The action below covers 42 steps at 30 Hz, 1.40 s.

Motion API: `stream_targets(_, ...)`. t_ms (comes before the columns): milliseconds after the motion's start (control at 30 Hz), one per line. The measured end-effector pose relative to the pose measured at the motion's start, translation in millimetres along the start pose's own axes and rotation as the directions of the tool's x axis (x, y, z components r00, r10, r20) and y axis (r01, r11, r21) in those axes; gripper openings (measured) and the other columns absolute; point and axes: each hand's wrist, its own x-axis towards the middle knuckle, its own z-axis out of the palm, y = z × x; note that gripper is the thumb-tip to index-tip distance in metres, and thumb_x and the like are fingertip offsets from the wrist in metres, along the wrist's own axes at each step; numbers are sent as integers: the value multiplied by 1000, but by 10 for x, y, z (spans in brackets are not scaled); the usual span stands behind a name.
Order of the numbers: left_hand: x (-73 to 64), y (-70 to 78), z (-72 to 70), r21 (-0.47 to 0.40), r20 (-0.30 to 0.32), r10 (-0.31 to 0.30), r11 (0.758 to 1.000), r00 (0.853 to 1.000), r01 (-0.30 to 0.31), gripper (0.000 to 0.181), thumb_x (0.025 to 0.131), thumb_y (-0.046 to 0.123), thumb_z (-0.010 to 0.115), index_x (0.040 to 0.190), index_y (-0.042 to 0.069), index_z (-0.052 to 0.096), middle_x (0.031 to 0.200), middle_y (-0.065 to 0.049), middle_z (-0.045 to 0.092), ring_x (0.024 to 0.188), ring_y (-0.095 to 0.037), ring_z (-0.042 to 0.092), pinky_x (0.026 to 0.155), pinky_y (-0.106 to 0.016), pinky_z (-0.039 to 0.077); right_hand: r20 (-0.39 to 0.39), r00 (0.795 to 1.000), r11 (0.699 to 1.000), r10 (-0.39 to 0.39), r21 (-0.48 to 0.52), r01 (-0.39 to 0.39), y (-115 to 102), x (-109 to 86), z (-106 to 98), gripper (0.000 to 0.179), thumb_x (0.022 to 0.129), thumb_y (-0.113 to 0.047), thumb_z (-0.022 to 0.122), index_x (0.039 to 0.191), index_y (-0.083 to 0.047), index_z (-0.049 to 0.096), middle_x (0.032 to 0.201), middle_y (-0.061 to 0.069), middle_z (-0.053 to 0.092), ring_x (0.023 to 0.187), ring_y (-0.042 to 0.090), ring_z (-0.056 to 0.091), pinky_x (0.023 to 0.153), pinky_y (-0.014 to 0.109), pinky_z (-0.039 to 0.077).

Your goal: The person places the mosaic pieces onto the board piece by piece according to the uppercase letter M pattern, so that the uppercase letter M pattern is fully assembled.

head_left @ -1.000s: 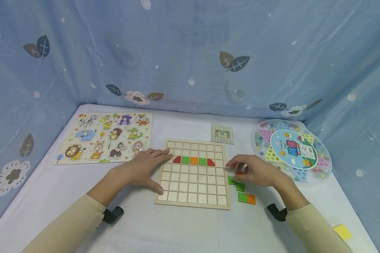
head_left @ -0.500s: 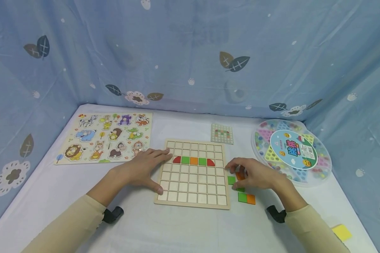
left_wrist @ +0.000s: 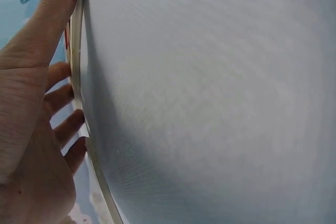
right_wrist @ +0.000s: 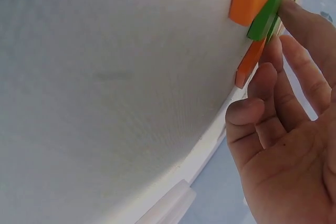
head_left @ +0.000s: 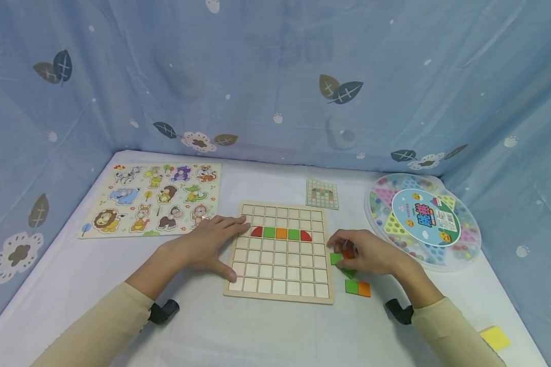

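A square wooden grid board point(head_left: 280, 288) lies before me, with a row of red, green and orange pieces point(head_left: 281, 233) set in it. My left hand point(head_left: 211, 243) rests along its left edge, fingers spread and thumb near the front corner. Beyond the right edge, my right hand point(head_left: 369, 252) pinches a green square tile point(right_wrist: 266, 17), which stands tilted with the thumb against it. A second green tile point(head_left: 335, 258) and an orange tile point(head_left: 348, 255) lie beside these fingers, the orange one partly hidden. Nearer me sit a green tile point(head_left: 351, 286) and an orange tile point(head_left: 364, 289) side by side.
A small pattern card point(head_left: 322, 194) lies behind the board. An animal puzzle board point(head_left: 158, 201) is at the back left, a round clear box of marbles point(head_left: 424, 219) at the right. A yellow block point(head_left: 495, 337) sits by the right sleeve. Blue curtains surround the table.
My right hand has dropped slightly onto the tiles and its thumb has come down on a green one, which has tipped. The left hand and the board have stayed put.
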Motion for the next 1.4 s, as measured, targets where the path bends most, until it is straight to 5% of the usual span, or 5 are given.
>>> stream_targets(500, -46, -23, -24, -29, -20, 14, 999, 1000, -15, 127, 62, 83, 77, 164, 26, 27, 172, -5, 18, 153, -39, 26, 117, -70, 26, -56, 997, 994, -61, 92, 66, 2, -33, -39, 37, 100, -11, 67, 136, -9, 59, 114, 0, 64, 98, 16, 63, 83, 31, 59)
stream_targets(667, -75, -69, -47, -50, -69, 18, 999, 997, -22, 127, 61, 83, 79, 164, 29, 28, 173, -7, 15, 156, -39, 18, 118, -74, 16, -47, 997, 986, -69, 148, 75, -51, 2, -54, 32, 103, -13, 64, 135, -9, 59, 123, 3, 61, 101, 20, 64, 85, 32, 60)
stream_targets(833, -48, -166, -76, -43, -36, -19, 999, 999, 18, 127, 58, 84, 79, 162, 28, 32, 173, -7, 13, 157, -43, 10, 118, -76, 5, -81, 993, 988, -86, 123, 95, -98, 32, -60, 30, 103, -13, 64, 133, -10, 61, 126, 1, 61, 107, 19, 61, 91, 35, 58)
stream_targets(1100, 27, -222, -33, -18, 8, -53, 998, 999, 54, 128, 53, 91, 75, 159, 33, 33, 173, -4, 11, 158, -40, 12, 119, -70, 8, -84, 991, 987, -107, 112, 116, -208, 115, -27, 30, 103, -12, 63, 132, -10, 61, 126, 0, 61, 109, 20, 62, 92, 38, 58)
stream_targets(1400, 79, -194, -8, -19, -18, -24, 1000, 1000, 24, 117, 53, 90, 75, 147, 31, 39, 173, -5, 13, 157, -40, 15, 118, -70, 10, -68, 989, 983, -130, 119, 138, -384, 270, -23, 31, 102, -12, 65, 133, -11, 62, 125, -3, 62, 109, 18, 62, 93, 41, 57)
